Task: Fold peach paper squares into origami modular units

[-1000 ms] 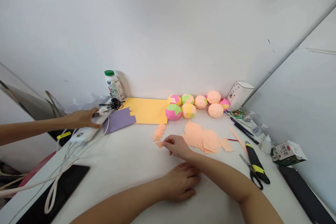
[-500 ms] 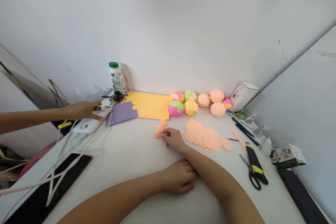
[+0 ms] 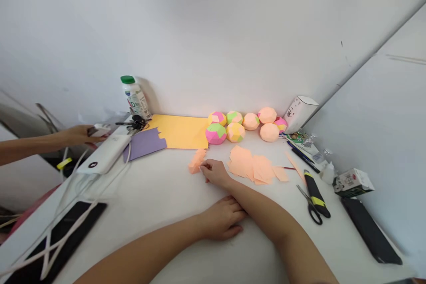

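Observation:
My right hand point(image 3: 215, 173) is closed in a pinch at the right edge of a small folded piece of light orange paper point(image 3: 197, 161), which lies on the white table. Lying flat nearer to me, my left hand point(image 3: 222, 219) has its fingers stretched out, their tips under or against my right forearm; it holds nothing that I can see. To the right of my right hand is a spread of loose orange paper pieces point(image 3: 241, 160). Behind them, faceted paper balls point(image 3: 215, 134) in orange, pink, green and yellow stand by the wall.
At the far left another person's hand point(image 3: 80, 135) holds a white block point(image 3: 99, 130) beside a white power bank point(image 3: 103, 155) with cables. Yellow sheet point(image 3: 186, 132), purple paper point(image 3: 146, 144), bottle point(image 3: 136, 100) and keys point(image 3: 138, 122) lie behind. Scissors point(image 3: 313, 211) and a cutter point(image 3: 316, 195) are right.
The other person's hand has moved left, away from the power bank, with the white block. The view has shifted slightly; my two hands keep almost the same pose.

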### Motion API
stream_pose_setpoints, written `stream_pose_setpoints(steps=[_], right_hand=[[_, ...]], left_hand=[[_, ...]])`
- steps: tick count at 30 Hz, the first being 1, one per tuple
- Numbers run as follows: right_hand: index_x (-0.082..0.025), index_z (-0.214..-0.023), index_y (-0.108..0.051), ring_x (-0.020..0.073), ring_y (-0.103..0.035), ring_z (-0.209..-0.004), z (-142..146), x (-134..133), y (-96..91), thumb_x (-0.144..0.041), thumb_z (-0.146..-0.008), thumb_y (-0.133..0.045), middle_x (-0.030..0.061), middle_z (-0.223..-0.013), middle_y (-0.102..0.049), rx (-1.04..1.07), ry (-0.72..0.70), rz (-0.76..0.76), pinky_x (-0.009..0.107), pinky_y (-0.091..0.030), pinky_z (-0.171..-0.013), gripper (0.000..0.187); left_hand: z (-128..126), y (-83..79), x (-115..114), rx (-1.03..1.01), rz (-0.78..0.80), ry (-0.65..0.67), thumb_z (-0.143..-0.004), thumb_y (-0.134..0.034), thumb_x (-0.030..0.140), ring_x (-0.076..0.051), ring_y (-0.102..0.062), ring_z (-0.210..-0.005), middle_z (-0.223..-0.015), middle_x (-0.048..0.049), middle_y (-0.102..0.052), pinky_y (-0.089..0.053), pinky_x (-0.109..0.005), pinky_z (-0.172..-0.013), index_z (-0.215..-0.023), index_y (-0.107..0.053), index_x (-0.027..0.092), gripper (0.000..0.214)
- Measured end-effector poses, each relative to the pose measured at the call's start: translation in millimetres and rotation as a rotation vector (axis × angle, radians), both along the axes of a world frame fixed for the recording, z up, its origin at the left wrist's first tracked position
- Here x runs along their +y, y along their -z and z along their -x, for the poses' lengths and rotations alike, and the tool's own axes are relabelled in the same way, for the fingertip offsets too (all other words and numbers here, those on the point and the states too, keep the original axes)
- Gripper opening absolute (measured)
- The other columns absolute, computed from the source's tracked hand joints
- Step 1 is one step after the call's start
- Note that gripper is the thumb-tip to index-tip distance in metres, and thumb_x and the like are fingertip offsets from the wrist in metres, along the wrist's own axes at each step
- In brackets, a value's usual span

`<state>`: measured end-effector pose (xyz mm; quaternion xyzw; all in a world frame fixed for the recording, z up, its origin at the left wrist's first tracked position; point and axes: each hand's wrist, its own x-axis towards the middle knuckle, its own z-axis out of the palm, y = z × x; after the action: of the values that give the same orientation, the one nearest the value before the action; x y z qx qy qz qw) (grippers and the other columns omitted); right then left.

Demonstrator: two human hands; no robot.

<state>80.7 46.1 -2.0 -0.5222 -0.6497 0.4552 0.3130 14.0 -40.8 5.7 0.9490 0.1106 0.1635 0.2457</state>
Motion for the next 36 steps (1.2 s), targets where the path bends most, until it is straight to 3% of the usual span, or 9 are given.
stream_pose_setpoints(steps=[11, 19, 23, 25, 27, 29, 31, 33, 36], right_hand=[[-0.017, -0.082, -0.057, 0.0058, -0.052, -0.04, -3, 3, 5.5, -0.022, -0.083, -0.049, -0.0023, -0.064, -0.055, 0.027, -0.028, 0.012, 0.016, -0.036, -0.039, 0.009], [-0.018, -0.109, -0.044, 0.0097, -0.06, -0.056, -16, -7, 3.8, -0.025, -0.083, -0.051, 0.0009, -0.08, -0.058, 0.022, -0.113, 0.037, 0.02, -0.046, -0.048, 0.028], [-0.019, -0.103, -0.05, 0.0152, -0.061, -0.082, -45, -29, -8.4, -0.022, -0.083, -0.052, 0.0056, -0.092, -0.06, -0.075, -0.264, -0.135, 0.029, -0.051, -0.07, 0.021], [-0.018, -0.099, -0.053, 0.0181, -0.057, -0.092, -63, -40, -14.7, -0.017, -0.08, -0.051, 0.0084, -0.101, -0.058, -0.205, -0.255, -0.376, 0.034, -0.049, -0.08, 0.019], [-0.017, -0.097, -0.057, 0.0242, -0.048, -0.108, -81, -48, -16.3, -0.011, -0.076, -0.053, 0.0114, -0.109, -0.055, -0.393, -0.176, -0.619, 0.042, -0.041, -0.092, 0.022], [-0.015, -0.096, -0.058, 0.0293, -0.039, -0.117, -96, -51, -11.7, -0.008, -0.074, -0.05, 0.0146, -0.117, -0.051, -0.575, -0.059, -0.767, 0.05, -0.031, -0.099, 0.024], [-0.014, -0.098, -0.058, 0.0335, -0.033, -0.122, -109, -50, -2.7, -0.012, -0.073, -0.052, 0.0167, -0.123, -0.047, -0.702, 0.015, -0.812, 0.055, -0.027, -0.1, 0.025], [-0.012, -0.098, -0.058, 0.0335, -0.037, -0.118, -117, -47, 6.4, -0.018, -0.075, -0.052, 0.0193, -0.123, -0.047, -0.746, 0.103, -0.795, 0.052, -0.035, -0.095, 0.024], [-0.011, -0.101, -0.058, 0.0315, -0.044, -0.112, -120, -41, 13.5, -0.021, -0.077, -0.051, 0.0184, -0.117, -0.053, -0.784, 0.085, -0.77, 0.05, -0.037, -0.094, 0.026]], left_hand=[[0, -1.3, 1, -0.013, -0.031, 0.024, -0.076, -0.054, 0.025, -0.025, -0.049, -0.11, -0.116, -0.0111, -0.059, -0.032, -0.038, -0.101, -0.116, -0.052, 0.016, 0.04], [-1, -1.7, 1, -0.012, -0.057, 0.021, -0.077, -0.054, 0.027, -0.025, -0.046, -0.115, -0.121, -0.0105, -0.056, -0.028, -0.038, -0.104, -0.108, -0.055, 0.016, 0.033], [-2, -0.9, 0, -0.008, -0.07, 0.004, -0.077, -0.054, 0.029, -0.026, -0.043, -0.118, -0.128, -0.0097, -0.051, -0.029, -0.039, -0.104, -0.106, -0.054, 0.016, 0.032], [-2, 0.2, 0, -0.002, -0.06, -0.005, -0.075, -0.055, 0.028, -0.024, -0.048, -0.111, -0.124, -0.0093, -0.053, -0.034, -0.036, -0.1, -0.104, -0.054, 0.017, 0.031], [-3, 1.1, 0, -0.012, -0.07, 0.011, -0.075, -0.056, 0.028, -0.023, -0.051, -0.106, -0.118, -0.0102, -0.056, -0.035, -0.035, -0.099, -0.102, -0.055, 0.016, 0.03], [-4, 1.3, 1, -0.033, -0.091, 0.033, -0.074, -0.055, 0.029, -0.024, -0.049, -0.109, -0.119, -0.0106, -0.055, -0.033, -0.035, -0.101, -0.101, -0.055, 0.015, 0.03], [-4, 0.6, 1, -0.052, -0.097, 0.029, -0.076, -0.054, 0.029, -0.025, -0.044, -0.115, -0.125, -0.0103, -0.052, -0.031, -0.036, -0.102, -0.104, -0.053, 0.016, 0.032], [-3, -1.0, 2, -0.052, -0.087, 0.041, -0.076, -0.052, 0.028, -0.024, -0.042, -0.118, -0.127, -0.0101, -0.05, -0.031, -0.037, -0.103, -0.107, -0.051, 0.017, 0.033], [-2, -3.9, 1, -0.026, -0.079, 0.05, -0.079, -0.05, 0.03, -0.025, -0.04, -0.122, -0.129, -0.0117, -0.049, -0.03, -0.038, -0.103, -0.109, -0.05, 0.016, 0.033]])
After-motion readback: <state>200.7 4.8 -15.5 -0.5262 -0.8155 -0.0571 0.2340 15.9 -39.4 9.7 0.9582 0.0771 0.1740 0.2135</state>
